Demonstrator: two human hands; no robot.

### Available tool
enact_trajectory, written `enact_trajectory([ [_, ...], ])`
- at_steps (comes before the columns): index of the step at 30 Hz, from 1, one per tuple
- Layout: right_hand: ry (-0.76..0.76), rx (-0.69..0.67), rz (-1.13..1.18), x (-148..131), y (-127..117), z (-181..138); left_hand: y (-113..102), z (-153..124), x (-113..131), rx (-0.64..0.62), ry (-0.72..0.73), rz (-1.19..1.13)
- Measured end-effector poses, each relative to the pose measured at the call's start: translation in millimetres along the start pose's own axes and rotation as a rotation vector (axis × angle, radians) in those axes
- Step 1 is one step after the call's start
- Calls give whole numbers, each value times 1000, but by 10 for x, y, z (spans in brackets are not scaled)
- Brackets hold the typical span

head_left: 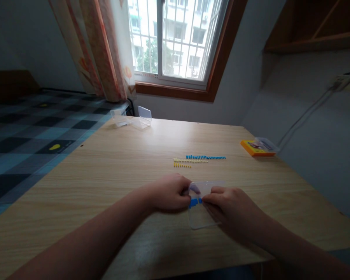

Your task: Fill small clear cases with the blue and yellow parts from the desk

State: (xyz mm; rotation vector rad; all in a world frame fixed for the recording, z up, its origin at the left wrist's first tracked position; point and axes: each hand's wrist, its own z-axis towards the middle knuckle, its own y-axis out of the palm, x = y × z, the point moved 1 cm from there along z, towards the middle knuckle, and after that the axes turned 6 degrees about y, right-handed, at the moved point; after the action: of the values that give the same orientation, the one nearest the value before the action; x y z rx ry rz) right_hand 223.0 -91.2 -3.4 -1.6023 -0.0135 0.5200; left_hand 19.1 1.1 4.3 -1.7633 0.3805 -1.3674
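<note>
A clear square plastic plate [202, 223] is held over the near part of the table. Blue small building blocks [194, 202] form a patch on it. Gripping the plate's left edge, my left hand [172, 193] is closed, with fingers behind the plate showing through it. My right hand [229, 202] is closed in a pinch at the right end of the blue patch; what sits between its fingertips is too small to make out. Beyond my hands lie rows of tiny blue pieces [205, 157], cream pieces [189, 160] and yellow pieces [181, 165].
Open clear plastic boxes [141, 122] stand at the table's far left corner. At the right edge lies a yellow-orange box [255, 149] with a clear container [266, 144] on it. The wooden table [84, 175] borders a bed [46, 128] on the left; a window rises behind.
</note>
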Motion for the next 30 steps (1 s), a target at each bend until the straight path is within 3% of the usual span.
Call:
enact_trajectory([
  [30,15,6,-75,-50,31,25,11,-2,-14,11,28,2],
])
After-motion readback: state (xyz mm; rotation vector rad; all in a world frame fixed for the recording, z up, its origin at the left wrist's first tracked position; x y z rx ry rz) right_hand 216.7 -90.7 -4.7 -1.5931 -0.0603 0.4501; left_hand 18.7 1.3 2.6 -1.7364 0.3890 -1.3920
